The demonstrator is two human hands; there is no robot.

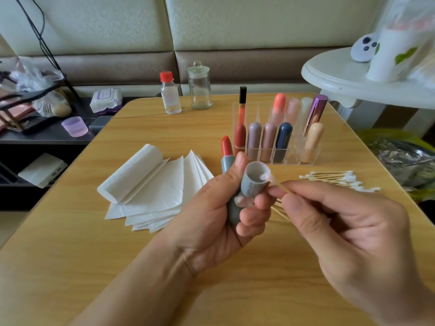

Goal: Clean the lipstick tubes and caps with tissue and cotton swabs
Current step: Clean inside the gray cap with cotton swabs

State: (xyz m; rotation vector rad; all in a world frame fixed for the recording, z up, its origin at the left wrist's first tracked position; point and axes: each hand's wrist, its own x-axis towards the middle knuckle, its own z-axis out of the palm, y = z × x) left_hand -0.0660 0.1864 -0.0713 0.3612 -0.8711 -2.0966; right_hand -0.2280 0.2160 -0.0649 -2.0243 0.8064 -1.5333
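On the left of the light wooden tabletop (70, 231) lies a partly unrolled white tissue roll (131, 175) with a fan of loose white tissue sheets (169, 191) beside it, laid flat and spread, likely so that one sheet can be lifted without disturbing the rest. Towards the middle, the left hand (211, 222) holds two things at once: its fingers curl round a grey lipstick tube (227, 162) whose red bullet stands uncapped above the fist, and thumb and forefinger pinch the matching grey cylindrical cap (254, 182), tilted with its open mouth facing up and towards the camera. That tilt seems chosen to expose the inside wall for swabbing. A few used wooden swabs also appear tucked under these fingers, though this is hard to confirm. Right of it, the right hand (348, 231) pinches a thin wooden-stemmed cotton swab (277, 183) between thumb and fingertips, wrist low, cotton tip resting at the cap's rim. Behind stands a clear acrylic organiser (284, 158) of upright capped lipsticks, and further right a loose pile of fresh cotton swabs (341, 180) lies within easy reach.
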